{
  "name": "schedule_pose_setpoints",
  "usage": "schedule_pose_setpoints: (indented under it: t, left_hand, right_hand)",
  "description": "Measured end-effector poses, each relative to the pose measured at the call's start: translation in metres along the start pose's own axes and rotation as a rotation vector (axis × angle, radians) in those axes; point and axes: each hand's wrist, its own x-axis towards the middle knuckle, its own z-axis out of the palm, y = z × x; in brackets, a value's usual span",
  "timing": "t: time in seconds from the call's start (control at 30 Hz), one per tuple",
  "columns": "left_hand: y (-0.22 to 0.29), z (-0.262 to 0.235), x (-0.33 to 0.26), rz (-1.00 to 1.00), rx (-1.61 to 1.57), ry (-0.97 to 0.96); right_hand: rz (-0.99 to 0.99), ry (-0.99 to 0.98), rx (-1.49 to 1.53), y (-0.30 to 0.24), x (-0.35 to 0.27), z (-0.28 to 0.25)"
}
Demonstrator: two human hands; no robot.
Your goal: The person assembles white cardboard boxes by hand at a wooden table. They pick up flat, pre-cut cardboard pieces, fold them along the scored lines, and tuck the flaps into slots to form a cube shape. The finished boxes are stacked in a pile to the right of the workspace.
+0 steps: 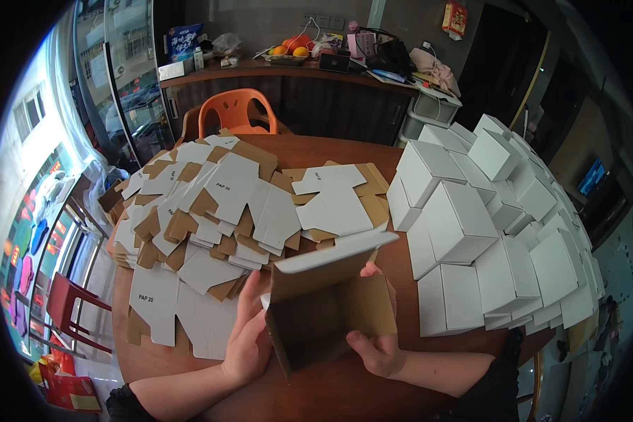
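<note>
I see the left hand (245, 343) and right hand (377, 349) clamped on opposite walls of the half-folded carton (325, 309). Looks light, thin board, crushable; I'd grip near the creases, not the loose lid flap.

Just one view here, a head-worn fisheye looking steeply down and forward over the round wooden tabletop (330, 151). It sits close in: the person's forearms come up from the bottom edge, and the half-folded box (323, 309) fills the lower middle. The view faces across to a counter (260, 70) along the far wall, windows curving down the left side. Straight edges bow hard toward the black rim.
</note>
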Motion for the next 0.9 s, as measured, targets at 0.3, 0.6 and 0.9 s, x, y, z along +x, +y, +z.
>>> schedule_pose_setpoints:
  t: [0.3,0.6,0.9]
  left_hand:
    - [0.016,0.011,0.005,0.188,0.222,0.018]
    - [0.005,-0.002,0.0,0.191,0.341,0.0]
    - [0.005,0.0,-0.004,0.092,0.334,-0.062]
  right_hand:
    - [-0.001,-0.078,0.02,-0.007,0.003,0.004]
    - [0.044,-0.135,0.246,-0.005,0.004,0.005]
    - [0.029,-0.289,0.254,-0.006,0.005,0.004]
